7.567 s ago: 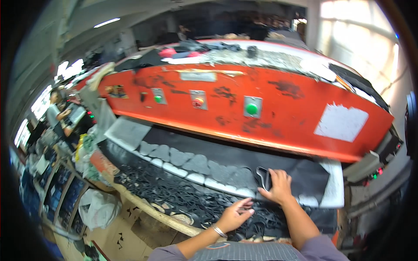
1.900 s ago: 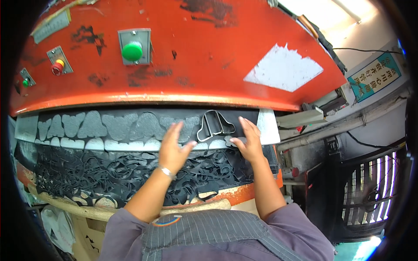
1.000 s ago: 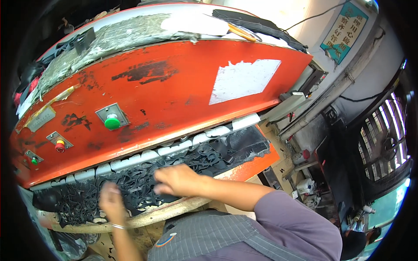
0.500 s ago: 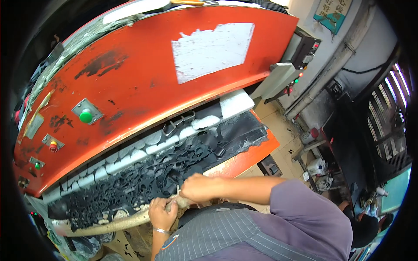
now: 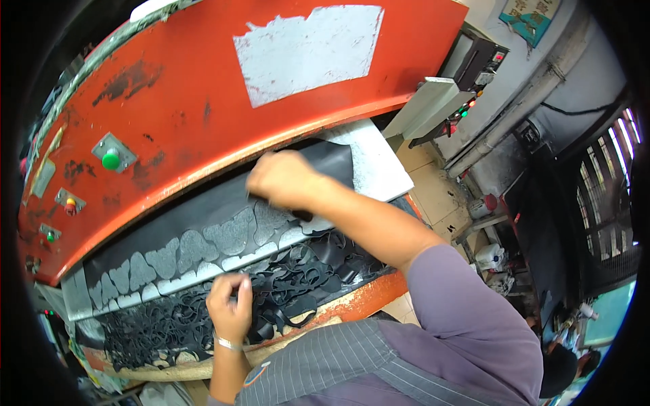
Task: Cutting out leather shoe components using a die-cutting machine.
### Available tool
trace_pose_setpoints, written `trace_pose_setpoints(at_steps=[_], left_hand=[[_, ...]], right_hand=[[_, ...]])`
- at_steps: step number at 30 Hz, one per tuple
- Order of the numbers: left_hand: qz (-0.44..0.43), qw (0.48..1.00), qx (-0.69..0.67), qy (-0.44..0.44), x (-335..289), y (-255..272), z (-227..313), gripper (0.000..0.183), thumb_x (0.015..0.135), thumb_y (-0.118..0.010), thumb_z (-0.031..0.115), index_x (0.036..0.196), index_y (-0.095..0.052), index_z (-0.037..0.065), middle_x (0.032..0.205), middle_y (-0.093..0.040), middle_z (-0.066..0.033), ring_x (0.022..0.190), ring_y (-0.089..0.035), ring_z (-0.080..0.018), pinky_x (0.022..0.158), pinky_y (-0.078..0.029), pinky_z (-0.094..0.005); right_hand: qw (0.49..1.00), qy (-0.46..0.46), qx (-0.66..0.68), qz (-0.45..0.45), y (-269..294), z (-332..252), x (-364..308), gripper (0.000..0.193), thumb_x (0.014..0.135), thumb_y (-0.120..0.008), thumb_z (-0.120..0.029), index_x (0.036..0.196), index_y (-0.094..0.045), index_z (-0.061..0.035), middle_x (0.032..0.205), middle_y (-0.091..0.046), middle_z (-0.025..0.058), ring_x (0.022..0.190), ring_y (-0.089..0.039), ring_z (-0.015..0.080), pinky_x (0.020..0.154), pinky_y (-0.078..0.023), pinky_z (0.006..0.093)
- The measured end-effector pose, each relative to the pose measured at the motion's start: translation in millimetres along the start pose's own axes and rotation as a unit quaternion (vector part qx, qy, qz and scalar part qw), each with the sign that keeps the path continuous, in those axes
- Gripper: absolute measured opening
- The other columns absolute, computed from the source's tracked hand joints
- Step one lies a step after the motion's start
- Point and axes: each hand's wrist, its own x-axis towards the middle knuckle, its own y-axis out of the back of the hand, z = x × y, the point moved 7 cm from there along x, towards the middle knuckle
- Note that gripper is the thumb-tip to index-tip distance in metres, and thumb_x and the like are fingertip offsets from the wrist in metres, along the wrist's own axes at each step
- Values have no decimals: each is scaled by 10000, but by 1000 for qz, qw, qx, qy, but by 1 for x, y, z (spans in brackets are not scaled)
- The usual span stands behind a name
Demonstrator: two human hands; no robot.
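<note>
My right hand is bent into a grip over a black sheet. It is blurred, with a dark patch at its underside, and what it holds cannot be made out. The sheet has cut-out gaps along its near edge and lies on a white board under the red machine. Lower left, my left hand hovers with curled fingers above a heap of black cut scraps. Whether anything is inside those fingers is hidden.
Green and red push buttons sit on the machine's left front. A grey control box stands at its right end. A pale, rounded edge runs along the near side of the scraps. Beyond are tiled floor and a dark bench.
My right hand has moved up from the near edge onto the black sheet. My left hand has come away from that edge, over the scraps. More of the white board and sheet shows.
</note>
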Motion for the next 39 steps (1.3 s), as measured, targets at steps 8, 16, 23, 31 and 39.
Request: trace_pose_setpoints(at_steps=[8,16,23,31,39], left_hand=[[-75,996,-36,-15,86,-121,-21,470,838,-634,150,1272,-526,6,1112,-651,-191,1053,-618,-326,929,-462,-390],[-84,992,87,-38,102,-162,-30,545,887,-504,103,1406,-372,4,1334,-504,-242,1287,-449,-329,1089,-292,-446],[-95,984,137,-55,110,-169,-26,569,887,-455,75,1434,-314,5,1346,-497,-231,1315,-428,-288,1095,-282,-439],[-111,981,143,-66,112,-167,-27,597,871,-470,85,1438,-304,5,1356,-491,-222,1325,-416,-281,1107,-264,-435],[-115,989,85,-39,108,-161,-31,651,852,-511,110,1447,-274,-10,1421,-411,-231,1359,-360,-307,1140,-224,-418]], right_hand=[[897,-418,135,44,-45,120,-119,436,831,-540,-131,1262,-552,-72,928,-642,290,884,-629,437,836,-501,462],[957,-251,120,80,-39,77,-165,746,708,-762,-480,1308,-518,-110,1318,-490,283,1284,-424,404,1056,-323,481],[958,-223,104,146,-36,77,-167,847,565,-824,-527,1260,-569,-116,1308,-485,311,1289,-415,419,1070,-288,507],[960,-233,83,129,-43,78,-167,873,579,-829,-505,1303,-529,-121,1336,-464,312,1319,-384,420,1094,-273,483],[957,-261,105,72,-52,82,-169,937,623,-803,-505,1394,-426,-128,1412,-385,297,1371,-296,415,1106,-252,493]])
